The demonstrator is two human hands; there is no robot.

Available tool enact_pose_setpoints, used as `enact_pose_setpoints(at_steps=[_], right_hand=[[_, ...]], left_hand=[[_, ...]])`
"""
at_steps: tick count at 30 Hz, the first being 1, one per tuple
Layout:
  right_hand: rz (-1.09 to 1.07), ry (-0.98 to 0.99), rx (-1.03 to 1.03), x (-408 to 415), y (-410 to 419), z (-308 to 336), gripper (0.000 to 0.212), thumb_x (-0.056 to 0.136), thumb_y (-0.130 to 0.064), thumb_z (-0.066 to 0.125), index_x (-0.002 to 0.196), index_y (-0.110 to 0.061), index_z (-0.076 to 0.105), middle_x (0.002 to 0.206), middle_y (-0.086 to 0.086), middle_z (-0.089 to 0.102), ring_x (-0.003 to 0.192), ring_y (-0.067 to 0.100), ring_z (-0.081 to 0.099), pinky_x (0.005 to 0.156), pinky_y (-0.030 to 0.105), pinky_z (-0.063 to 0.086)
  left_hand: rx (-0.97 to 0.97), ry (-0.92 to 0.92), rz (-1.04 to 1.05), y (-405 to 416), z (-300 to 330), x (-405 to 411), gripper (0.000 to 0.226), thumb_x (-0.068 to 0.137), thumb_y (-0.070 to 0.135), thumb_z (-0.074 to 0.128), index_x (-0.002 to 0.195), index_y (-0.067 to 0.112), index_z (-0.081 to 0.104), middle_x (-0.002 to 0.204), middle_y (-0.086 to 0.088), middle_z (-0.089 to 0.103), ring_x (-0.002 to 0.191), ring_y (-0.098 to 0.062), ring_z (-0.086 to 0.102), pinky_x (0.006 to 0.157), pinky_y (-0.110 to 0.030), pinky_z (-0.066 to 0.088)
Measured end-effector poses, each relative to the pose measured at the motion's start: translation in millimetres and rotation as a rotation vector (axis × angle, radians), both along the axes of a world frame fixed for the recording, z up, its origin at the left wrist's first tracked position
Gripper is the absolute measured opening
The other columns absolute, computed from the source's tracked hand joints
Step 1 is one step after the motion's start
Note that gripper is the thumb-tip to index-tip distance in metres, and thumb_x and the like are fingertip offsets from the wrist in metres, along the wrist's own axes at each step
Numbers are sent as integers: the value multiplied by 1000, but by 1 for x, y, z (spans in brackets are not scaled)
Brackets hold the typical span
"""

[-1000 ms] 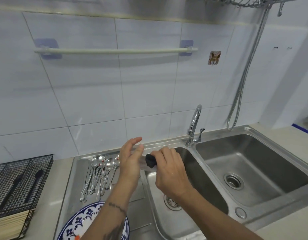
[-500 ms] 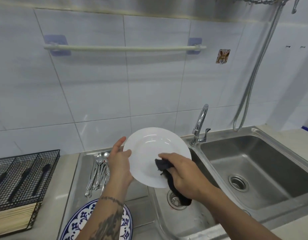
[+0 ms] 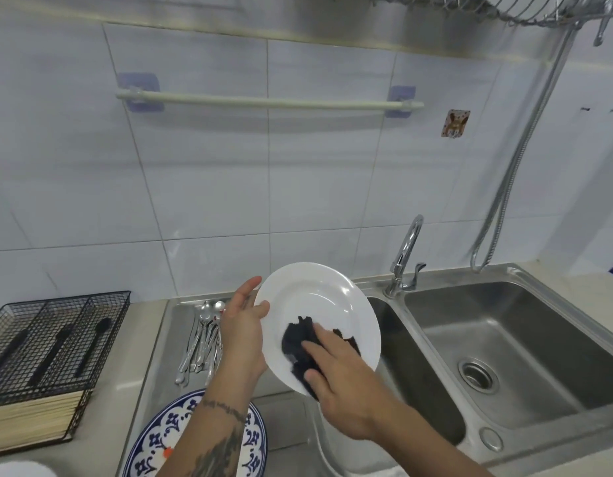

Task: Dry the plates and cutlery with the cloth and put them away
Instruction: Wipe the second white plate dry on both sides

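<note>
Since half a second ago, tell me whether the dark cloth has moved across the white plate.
Yes. The dark cloth now lies spread under the right hand inside the white plate, farther from the tap; earlier it hung bunched off the plate's lower right edge.

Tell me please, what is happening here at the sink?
A person is drying a white plate over the sink. The left hand holds the plate by its rim, tilted, while the right hand presses a dark cloth against its face. Spoons and a blue patterned plate wait on the drainboard.
</note>
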State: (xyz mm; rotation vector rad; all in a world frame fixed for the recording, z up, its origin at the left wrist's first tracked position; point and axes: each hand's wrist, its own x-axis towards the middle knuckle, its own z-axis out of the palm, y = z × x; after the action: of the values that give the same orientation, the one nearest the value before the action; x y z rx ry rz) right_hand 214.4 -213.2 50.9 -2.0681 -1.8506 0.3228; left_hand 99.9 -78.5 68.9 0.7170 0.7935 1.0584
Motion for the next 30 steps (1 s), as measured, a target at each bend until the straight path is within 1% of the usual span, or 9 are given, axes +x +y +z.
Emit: enact_pose_setpoints(at_steps=[3, 5, 10, 14, 18, 20, 24, 28, 30], right_hand=[[100, 39, -26, -8, 9, -2, 64, 99, -48, 32, 156, -30, 7, 161, -12, -16, 147, 10, -16, 120, 35, -4], [110, 7, -26, -10, 19, -6, 68, 98, -50, 32, 156, -30, 2, 160, -11, -20, 146, 10, -19, 121, 36, -5], [67, -141, 53, -15, 37, -18, 66, 97, -32, 42, 155, -27, 11, 163, -6, -3, 148, 17, -1, 121, 35, 3], [164, -192, 39, -22, 45, -18, 69, 87, -16, 49, 151, -29, 26, 156, -5, 22, 139, 21, 25, 115, 34, 20], [358, -241, 103, -39, 46, -26, 64, 79, -11, 54, 140, -28, 46, 142, -3, 43, 121, 25, 43, 101, 37, 35], [400, -220, 136, -48, 45, -32, 67, 69, -9, 62, 133, -27, 55, 137, -3, 50, 116, 25, 49, 96, 39, 41], [430, -167, 169, -69, 39, -36, 75, 58, -8, 71, 130, -25, 59, 132, -3, 55, 115, 24, 52, 97, 39, 45], [467, -178, 198, -90, 38, -33, 72, 64, -4, 68, 132, -25, 58, 134, -3, 54, 117, 24, 50, 103, 41, 41], [468, -167, 202, -104, 41, -29, 68, 69, -6, 66, 133, -26, 57, 135, -3, 53, 117, 23, 49, 103, 40, 40]], left_hand=[[-6, -8, 20, -10, -3, -3, 43, 93, -11, 49, 110, 24, 69, 123, -6, 66, 108, -35, 65, 83, -47, 57], [-18, -29, 36, -15, -3, -9, 43, 94, -10, 48, 108, 24, 68, 118, -4, 68, 99, -32, 66, 75, -42, 58], [-26, -2, 160, -24, -8, -41, 41, 94, -7, 48, 104, 26, 70, 115, -8, 70, 95, -34, 67, 75, -46, 57], [-48, 147, 378, -41, -15, -83, 36, 95, -4, 52, 109, 26, 68, 112, -3, 70, 91, -29, 69, 73, -43, 58], [-68, 311, 569, -64, -28, -124, 35, 97, 0, 53, 106, 30, 70, 114, -1, 70, 104, -28, 66, 88, -50, 56], [-72, 389, 692, -76, -32, -142, 33, 96, 1, 53, 105, 29, 69, 111, 1, 70, 105, -25, 65, 90, -44, 54], [-84, 445, 882, -97, -39, -179, 30, 96, 2, 52, 112, 21, 68, 112, 1, 69, 103, -22, 63, 92, -39, 51], [-113, 458, 1022, -105, -44, -216, 28, 95, 4, 51, 116, 15, 67, 111, -1, 66, 91, -18, 59, 80, -32, 47], [-135, 468, 1051, -105, -50, -239, 28, 95, 7, 52, 115, 17, 68, 112, -3, 67, 93, -21, 59, 81, -33, 47]])
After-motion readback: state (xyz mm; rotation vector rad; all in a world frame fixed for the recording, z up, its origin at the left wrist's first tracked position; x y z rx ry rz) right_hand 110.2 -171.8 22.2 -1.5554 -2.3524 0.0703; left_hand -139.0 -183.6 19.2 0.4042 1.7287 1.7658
